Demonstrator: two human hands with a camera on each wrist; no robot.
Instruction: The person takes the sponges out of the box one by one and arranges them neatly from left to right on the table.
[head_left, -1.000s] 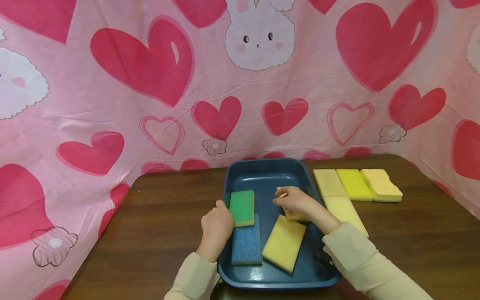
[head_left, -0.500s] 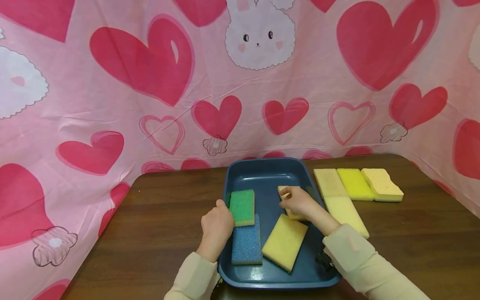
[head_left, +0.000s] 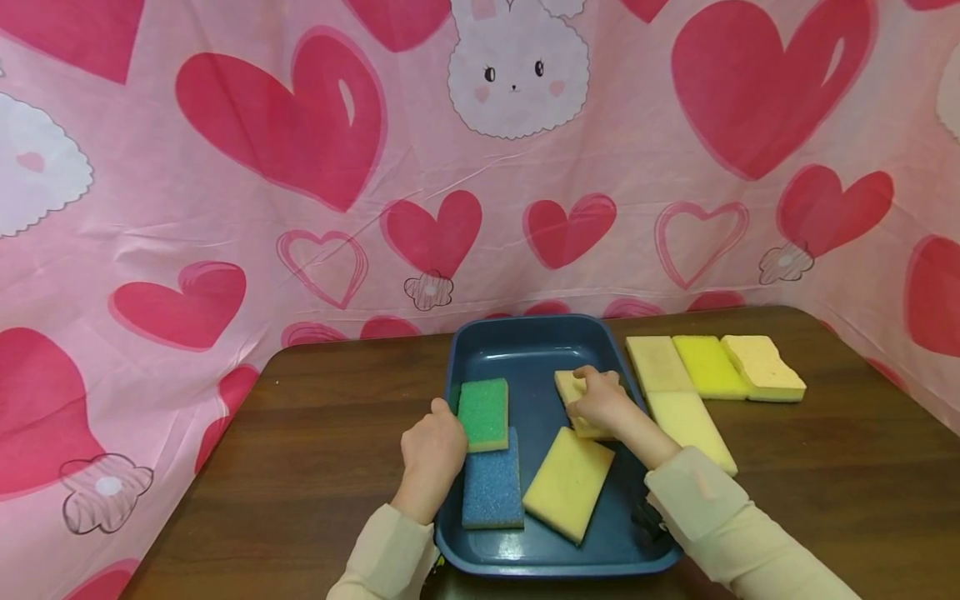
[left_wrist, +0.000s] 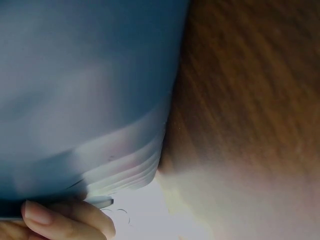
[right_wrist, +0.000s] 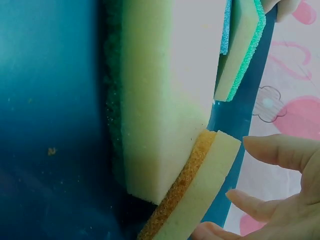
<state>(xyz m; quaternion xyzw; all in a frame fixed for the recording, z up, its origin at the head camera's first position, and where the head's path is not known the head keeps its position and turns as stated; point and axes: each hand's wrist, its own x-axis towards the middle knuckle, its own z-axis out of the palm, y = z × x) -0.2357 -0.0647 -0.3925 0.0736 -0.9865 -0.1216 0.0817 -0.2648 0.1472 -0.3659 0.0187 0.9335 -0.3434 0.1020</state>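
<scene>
Sponge (head_left: 566, 386) is lying under the nearer right grip (head_left: 604, 402), right of the frame's centre, long axis slanting toward lower right.
That grip is spreading loosely, apparently pinching nothing; the left grip (head_left: 435, 443) is holding the left rim of the tray (head_left: 540, 337). Since earlier, the right fingers are parting, sitting farther right.

The blue rectangular plastic tray (head_left: 517, 367) stood on the brown wooden bench (head_left: 330, 433), in front of the pink fabric backdrop (head_left: 420, 158). Inside, the green-topped rectangular sponge (head_left: 483, 414) lay at the left, overlapping the far end of the blue-topped rectangular sponge (head_left: 492, 487). Just right of the latter, the pale yellow rectangular sponge (head_left: 570, 486) lay aslant, with the small cream rectangular sponge (head_left: 567, 387) just behind it. Outside, right of the tray, the beige rectangular sponge (head_left: 660, 364), bright yellow rectangular sponge (head_left: 708, 367) and cream wavy-edged sponge (head_left: 761, 368) ran left to right
</scene>
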